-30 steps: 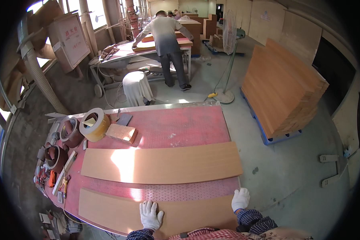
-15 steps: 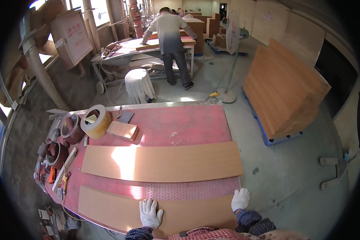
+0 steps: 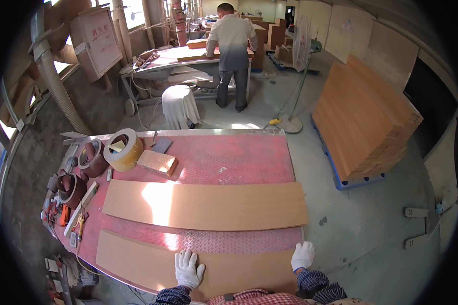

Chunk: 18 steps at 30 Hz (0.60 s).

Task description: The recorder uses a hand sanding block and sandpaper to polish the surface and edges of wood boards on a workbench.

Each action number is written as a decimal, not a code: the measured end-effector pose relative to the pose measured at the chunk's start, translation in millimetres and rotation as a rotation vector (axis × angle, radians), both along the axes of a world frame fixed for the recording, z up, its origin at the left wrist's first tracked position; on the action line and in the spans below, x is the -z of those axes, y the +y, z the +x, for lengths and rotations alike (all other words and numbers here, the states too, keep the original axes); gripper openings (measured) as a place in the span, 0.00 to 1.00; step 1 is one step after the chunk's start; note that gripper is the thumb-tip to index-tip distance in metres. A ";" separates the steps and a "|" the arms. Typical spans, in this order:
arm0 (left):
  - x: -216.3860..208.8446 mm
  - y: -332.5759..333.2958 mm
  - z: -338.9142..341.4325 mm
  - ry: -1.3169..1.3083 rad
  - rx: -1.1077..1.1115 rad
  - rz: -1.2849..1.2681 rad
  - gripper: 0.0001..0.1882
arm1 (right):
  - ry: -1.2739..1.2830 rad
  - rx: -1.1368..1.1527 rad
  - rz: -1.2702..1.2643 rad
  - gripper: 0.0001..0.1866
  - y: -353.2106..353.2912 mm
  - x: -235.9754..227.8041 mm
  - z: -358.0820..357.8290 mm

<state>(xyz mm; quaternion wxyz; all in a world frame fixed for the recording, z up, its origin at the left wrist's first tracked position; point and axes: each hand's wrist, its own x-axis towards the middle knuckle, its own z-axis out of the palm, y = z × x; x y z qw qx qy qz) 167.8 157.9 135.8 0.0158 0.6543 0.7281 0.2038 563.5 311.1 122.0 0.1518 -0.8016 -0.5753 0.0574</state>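
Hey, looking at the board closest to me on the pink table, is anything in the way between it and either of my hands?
Nothing visible beyond the gloves: your left hand lies flat on the near board, and your right hand is at its right end.

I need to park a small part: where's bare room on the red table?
The red table is bare right of the tan block, beyond the far board; a narrower bare strip separates that from the near board. Rolls and tools crowd the left end.
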 end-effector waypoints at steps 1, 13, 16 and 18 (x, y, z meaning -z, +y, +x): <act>-0.7 1.2 0.1 0.003 0.003 0.006 0.29 | 0.003 -0.007 0.011 0.16 1.4 1.1 0.6; -5.5 4.6 1.3 0.010 0.007 -0.036 0.29 | -0.002 0.006 -0.051 0.16 5.8 -1.5 0.0; -4.5 2.1 2.1 0.009 0.011 -0.035 0.30 | 0.010 0.006 -0.028 0.17 1.8 -0.9 1.2; -5.0 2.1 2.1 0.004 0.017 -0.039 0.30 | 0.012 -0.002 0.004 0.17 0.4 1.5 2.9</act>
